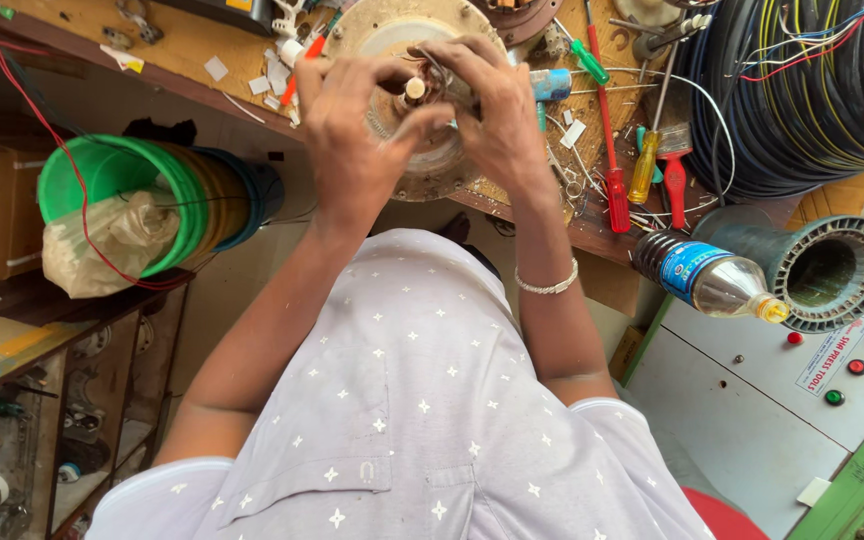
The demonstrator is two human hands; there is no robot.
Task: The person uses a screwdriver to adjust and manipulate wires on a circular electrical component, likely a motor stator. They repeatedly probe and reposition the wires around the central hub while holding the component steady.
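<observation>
A round metal motor part with a short pale shaft at its centre lies on the wooden workbench. My left hand covers its left side, with the thumb curled towards the shaft. On the right of the shaft my right hand, which has a silver bracelet on the wrist, bends its fingers over a small thin metal piece. What that piece is cannot be made out. Both hands hide most of the part's top.
To the right on the bench lie a red screwdriver, a yellow screwdriver, a green screwdriver and a red brush. Coiled cables, a plastic bottle, a ribbed motor housing and a button panel are further right. Stacked buckets stand at the left.
</observation>
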